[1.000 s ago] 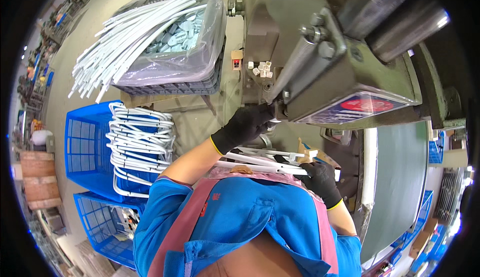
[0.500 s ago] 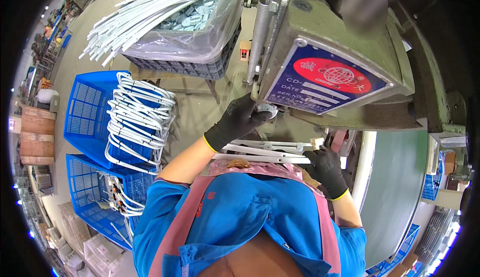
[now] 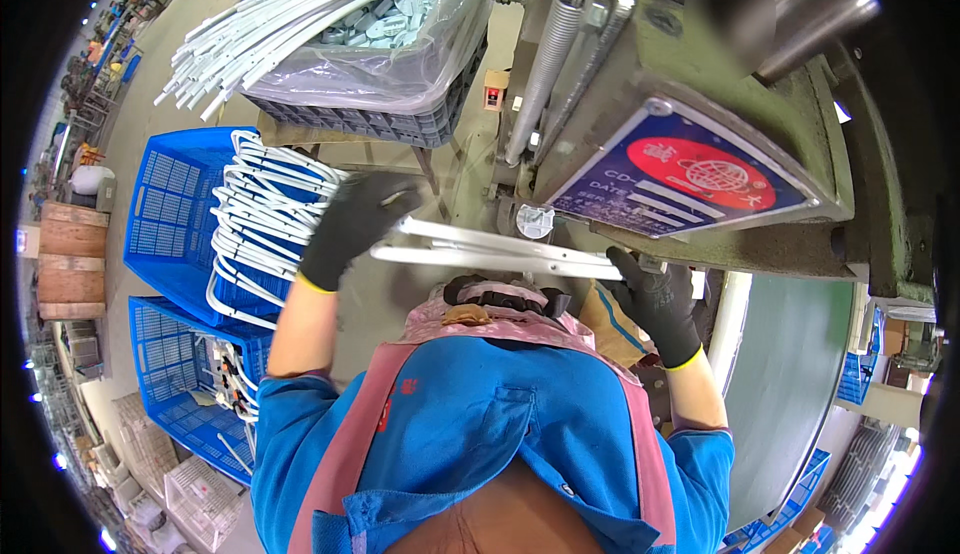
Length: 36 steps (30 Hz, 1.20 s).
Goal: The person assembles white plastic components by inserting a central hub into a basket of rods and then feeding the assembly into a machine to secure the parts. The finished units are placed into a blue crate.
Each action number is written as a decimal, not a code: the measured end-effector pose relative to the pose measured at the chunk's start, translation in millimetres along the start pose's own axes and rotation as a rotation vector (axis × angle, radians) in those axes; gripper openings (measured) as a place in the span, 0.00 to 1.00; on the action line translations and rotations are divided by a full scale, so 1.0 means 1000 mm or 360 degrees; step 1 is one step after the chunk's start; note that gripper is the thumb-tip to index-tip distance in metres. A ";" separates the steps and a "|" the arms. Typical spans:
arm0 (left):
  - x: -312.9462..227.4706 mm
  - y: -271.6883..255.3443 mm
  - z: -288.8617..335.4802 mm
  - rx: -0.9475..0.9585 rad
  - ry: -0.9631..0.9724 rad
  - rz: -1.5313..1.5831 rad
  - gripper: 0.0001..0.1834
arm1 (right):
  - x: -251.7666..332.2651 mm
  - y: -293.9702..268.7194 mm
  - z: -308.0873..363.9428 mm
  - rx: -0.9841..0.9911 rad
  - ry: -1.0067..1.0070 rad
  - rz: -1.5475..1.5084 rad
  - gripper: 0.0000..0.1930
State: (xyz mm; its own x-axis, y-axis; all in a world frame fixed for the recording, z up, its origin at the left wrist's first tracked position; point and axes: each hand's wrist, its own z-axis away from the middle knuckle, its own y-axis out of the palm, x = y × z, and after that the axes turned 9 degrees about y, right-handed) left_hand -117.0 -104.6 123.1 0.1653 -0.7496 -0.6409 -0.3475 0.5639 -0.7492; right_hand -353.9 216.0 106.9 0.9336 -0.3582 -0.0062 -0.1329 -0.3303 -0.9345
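My right hand (image 3: 655, 304), in a black glove, is closed around the right end of a pair of white metal tubes (image 3: 500, 256) held level in front of my apron. To their left is my left hand (image 3: 358, 222), also black-gloved and somewhat blurred. Its fingers look apart with nothing visible in them, close to the tubes' free ends. A round pale grey plastic piece (image 3: 535, 221) sits at the lower edge of the machine head (image 3: 700, 84), just beyond the tubes.
A blue crate (image 3: 165, 194) at the left holds bent white tubes (image 3: 265, 224). Below it stands another blue crate (image 3: 165, 354). A plastic-lined dark crate (image 3: 400, 119) carries straight white tubes (image 3: 290, 14) and grey plastic pieces (image 3: 395, 19). A green surface (image 3: 790, 384) lies at right.
My left hand has let go of the grey plastic piece and moved left. The white tubes have been raised away from my body toward the machine, still in my right hand.
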 end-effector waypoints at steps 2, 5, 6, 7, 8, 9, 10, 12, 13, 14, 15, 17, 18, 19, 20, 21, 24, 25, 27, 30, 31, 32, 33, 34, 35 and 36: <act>0.013 -0.022 0.012 0.0199 -0.0115 0.0313 0.13 | 0.003 0.007 -0.005 0.0123 0.0134 -0.0077 0.21; 0.020 -0.029 0.024 0.0003 -0.0423 0.0588 0.11 | 0.008 0.022 -0.012 0.0208 0.0221 -0.0029 0.19; 0.020 -0.026 0.025 -0.0052 -0.0445 0.0631 0.11 | 0.009 0.027 -0.017 0.0255 0.0227 -0.0157 0.19; 0.019 -0.024 0.024 -0.0107 -0.0470 0.0579 0.11 | 0.009 0.030 -0.019 0.0082 0.0141 -0.0231 0.20; 0.017 -0.023 0.022 -0.0117 -0.0466 0.0538 0.10 | 0.009 0.032 -0.022 0.0024 0.0111 -0.0283 0.20; 0.016 -0.022 0.020 -0.0165 -0.0397 0.0489 0.10 | 0.009 0.034 -0.024 -0.0006 0.0095 -0.0317 0.20; 0.014 -0.022 0.019 -0.0202 -0.0425 0.0492 0.11 | 0.009 0.034 -0.026 -0.0117 0.0038 -0.0238 0.21; 0.012 -0.023 0.016 -0.0176 -0.0490 0.0486 0.11 | 0.010 0.033 -0.028 -0.0141 0.0002 -0.0210 0.21; 0.013 -0.023 0.016 -0.0184 -0.0484 0.0483 0.11 | 0.011 0.033 -0.029 -0.0143 -0.0017 -0.0187 0.21; 0.013 -0.023 0.015 -0.0174 -0.0477 0.0450 0.12 | 0.012 0.033 -0.028 -0.0107 0.0008 -0.0180 0.21; 0.014 -0.022 0.015 -0.0170 -0.0466 0.0417 0.12 | 0.013 0.033 -0.028 -0.0140 -0.0009 -0.0172 0.21; 0.016 -0.019 0.015 -0.0176 -0.0429 0.0356 0.12 | 0.014 0.037 -0.027 -0.0233 -0.0046 -0.0107 0.21; 0.017 -0.018 0.015 -0.0187 -0.0407 0.0330 0.13 | 0.013 0.040 -0.027 -0.0191 -0.0003 -0.0156 0.19; 0.017 -0.017 0.014 -0.0171 -0.0380 0.0333 0.13 | 0.011 0.043 -0.027 -0.0215 -0.0018 -0.0167 0.18; 0.018 -0.017 0.013 -0.0149 -0.0393 0.0312 0.13 | 0.008 0.047 -0.027 -0.0241 -0.0032 -0.0179 0.17; 0.017 -0.018 0.013 -0.0137 -0.0443 0.0292 0.11 | 0.005 0.050 -0.026 -0.0138 -0.0013 -0.0281 0.16; 0.014 -0.019 0.011 -0.0096 -0.0494 0.0220 0.16 | -0.008 0.056 -0.023 0.0496 0.0384 -0.0765 0.15; 0.012 -0.019 0.012 -0.0135 -0.0441 0.0211 0.13 | -0.012 0.058 -0.022 0.0719 0.0613 -0.0902 0.15; 0.007 -0.017 0.013 -0.0247 -0.0337 0.0203 0.13 | -0.023 0.058 -0.021 0.0955 0.0892 -0.1112 0.16; 0.002 -0.013 0.014 -0.0305 -0.0433 0.0237 0.14 | -0.036 0.056 -0.023 0.1004 0.0924 -0.1288 0.17; 0.001 -0.011 0.014 -0.0339 -0.0457 0.0238 0.14 | -0.040 0.055 -0.025 0.1007 0.0917 -0.1323 0.17; 0.000 -0.011 0.014 -0.0348 -0.0403 0.0141 0.14 | -0.043 0.055 -0.027 0.1014 0.0911 -0.1351 0.18; -0.001 -0.010 0.014 -0.0383 -0.0361 0.0152 0.15 | -0.046 0.054 -0.029 0.1022 0.0904 -0.1367 0.18; -0.002 -0.010 0.014 -0.0417 -0.0354 0.0170 0.15 | -0.047 0.054 -0.030 0.1027 0.0900 -0.1373 0.18; -0.003 -0.010 0.014 -0.0412 -0.0348 0.0222 0.16 | -0.048 0.054 -0.031 0.1031 0.0894 -0.1381 0.19; -0.004 -0.010 0.015 -0.0383 -0.0413 0.0153 0.17 | -0.049 0.054 -0.032 0.1036 0.0891 -0.1389 0.19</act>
State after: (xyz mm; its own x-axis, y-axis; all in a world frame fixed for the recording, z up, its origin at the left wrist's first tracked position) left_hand -100.4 -102.0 130.5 0.3392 -0.5670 -0.7506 -0.5748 0.5067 -0.6425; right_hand -417.6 188.2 68.3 0.3328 -0.6142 0.7155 0.8071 -0.2068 -0.5530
